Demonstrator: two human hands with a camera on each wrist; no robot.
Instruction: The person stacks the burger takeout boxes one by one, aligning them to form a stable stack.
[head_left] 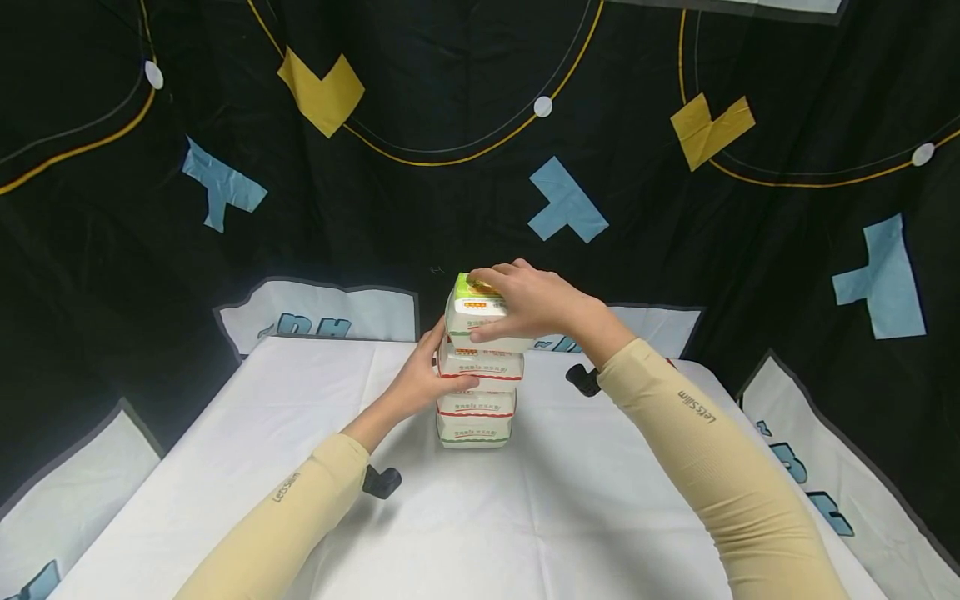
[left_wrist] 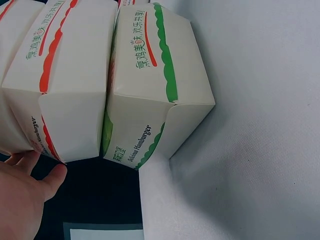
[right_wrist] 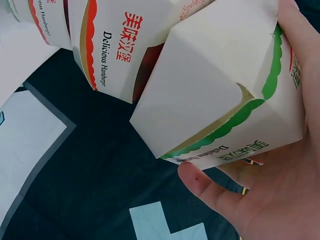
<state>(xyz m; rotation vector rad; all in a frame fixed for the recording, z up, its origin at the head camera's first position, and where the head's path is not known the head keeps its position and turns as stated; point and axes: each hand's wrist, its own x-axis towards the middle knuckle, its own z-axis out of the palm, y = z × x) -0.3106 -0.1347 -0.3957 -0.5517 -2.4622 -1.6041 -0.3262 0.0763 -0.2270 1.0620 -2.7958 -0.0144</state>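
Paper hamburger boxes are stacked in a column on the white table. At the bottom is a green-striped burger box [head_left: 474, 432], and on it sit a lower red-striped burger box [head_left: 477, 405] and an upper red-striped burger box [head_left: 489, 364]. My left hand [head_left: 415, 382] holds the upper red-striped box from the left side, thumb across its front. Over the column, my right hand [head_left: 536, 302] grips a green-topped burger box [right_wrist: 205, 80], with fingers over its lid and thumb on its front. That box is tilted against the one beneath in the right wrist view.
The white-covered table [head_left: 450, 525] extends around the column. Behind it hangs a black cloth [head_left: 420, 225] with blue tape pieces [head_left: 567, 200] and yellow tape pieces [head_left: 322, 92]. A black wrist camera [head_left: 382, 482] juts from the left sleeve.
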